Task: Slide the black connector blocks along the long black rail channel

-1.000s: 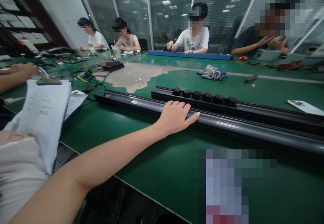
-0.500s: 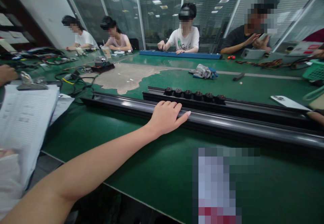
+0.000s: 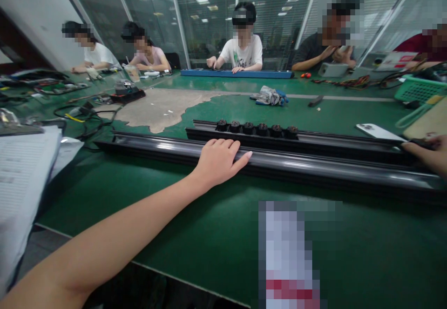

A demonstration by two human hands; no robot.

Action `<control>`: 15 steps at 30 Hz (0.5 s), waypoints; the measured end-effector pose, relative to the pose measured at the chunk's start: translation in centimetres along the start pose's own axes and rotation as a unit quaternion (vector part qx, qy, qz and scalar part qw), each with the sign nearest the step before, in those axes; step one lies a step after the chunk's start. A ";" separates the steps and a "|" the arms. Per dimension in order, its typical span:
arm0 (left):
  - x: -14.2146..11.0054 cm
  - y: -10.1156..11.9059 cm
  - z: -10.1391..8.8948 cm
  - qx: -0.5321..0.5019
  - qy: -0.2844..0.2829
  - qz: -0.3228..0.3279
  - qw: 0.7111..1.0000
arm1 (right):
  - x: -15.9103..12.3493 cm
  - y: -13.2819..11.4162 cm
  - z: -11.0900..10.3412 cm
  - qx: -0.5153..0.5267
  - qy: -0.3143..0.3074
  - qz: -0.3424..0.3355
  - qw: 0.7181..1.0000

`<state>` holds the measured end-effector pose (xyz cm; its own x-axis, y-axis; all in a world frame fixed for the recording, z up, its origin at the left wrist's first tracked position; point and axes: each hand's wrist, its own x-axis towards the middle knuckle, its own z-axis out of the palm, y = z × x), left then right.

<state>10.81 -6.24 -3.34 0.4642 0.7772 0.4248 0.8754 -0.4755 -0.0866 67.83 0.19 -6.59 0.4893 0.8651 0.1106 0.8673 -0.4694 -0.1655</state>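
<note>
My left hand (image 3: 217,161) lies across a long black metal profile (image 3: 307,164) with a glossy curved top, fingers bent over its far side and thumb along it. Close behind is a second black profile (image 3: 335,142), carrying several round black sockets (image 3: 262,129) in a row. At the right edge, my right hand (image 3: 430,154) is partly cut off near the right ends of both profiles. Its fingers are closed around something dark and slim that I cannot make out.
A white phone (image 3: 379,132) lies behind the rear profile. Farther back are crumpled gloves (image 3: 269,96) and a green basket (image 3: 421,89). Left are a clipboard with papers (image 3: 31,164) and tangled black cables (image 3: 85,118). Several people sit across the green table (image 3: 195,234).
The view has turned slightly right, so everything sits farther left in it. More of my right hand now shows. My left hand keeps its place on the front profile.
</note>
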 end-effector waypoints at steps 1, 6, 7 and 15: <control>0.0 0.0 0.0 0.001 0.000 0.000 1.000 | -0.4 -0.4 -0.3 0.003 0.001 -0.001 1.000; 0.0 0.0 -0.2 0.005 -0.003 0.001 1.000 | -1.2 -1.2 -0.6 0.016 0.009 -0.009 1.000; 0.0 0.0 -0.2 0.005 -0.004 0.001 1.000 | -1.2 -1.2 -0.6 0.018 0.009 -0.010 1.000; 0.1 -0.1 -0.2 0.002 -0.004 0.001 1.000 | -1.4 -1.4 -0.7 0.019 -0.002 0.018 1.000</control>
<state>10.73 -6.24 -3.14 0.4669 0.7800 0.4167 0.8752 -0.4749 -0.0917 65.99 -0.48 -5.86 0.5194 0.8487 0.0999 0.8452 -0.4930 -0.2064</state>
